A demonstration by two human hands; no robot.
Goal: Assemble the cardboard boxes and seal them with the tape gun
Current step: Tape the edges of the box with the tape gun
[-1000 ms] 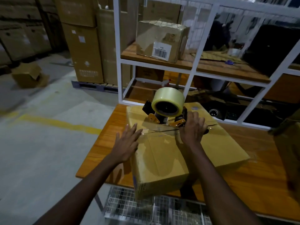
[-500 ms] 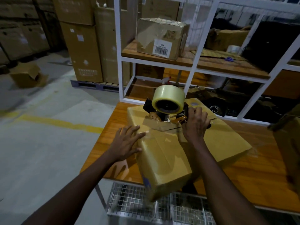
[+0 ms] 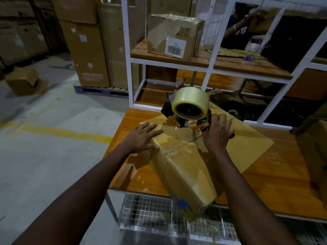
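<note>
A brown cardboard box (image 3: pixel 184 172) lies tilted on the wooden table (image 3: pixel 276 188), its near corner hanging past the front edge. Clear tape runs over its top seam. A tape gun (image 3: pixel 189 110) with a big clear roll stands on the box's far end. My right hand (image 3: pixel 218 133) grips the tape gun's handle behind the roll. My left hand (image 3: pixel 141 137) presses flat, fingers straight, on the box's top left edge. One loose flap (image 3: pixel 247 144) spreads out to the right.
A white metal shelf frame (image 3: pixel 210 71) rises behind the table, with a taped, barcoded box (image 3: pixel 175 34) on its wooden shelf. Stacked cartons (image 3: pixel 88 50) stand on a pallet at left. A wire mesh rack (image 3: pixel 159 214) sits under the table. Another person (image 3: pixel 238 30) works behind the shelf.
The box has turned, its near end swinging right and out past the table edge. My left hand slid from the side onto the box's top left edge. My right hand stays on the tape gun.
</note>
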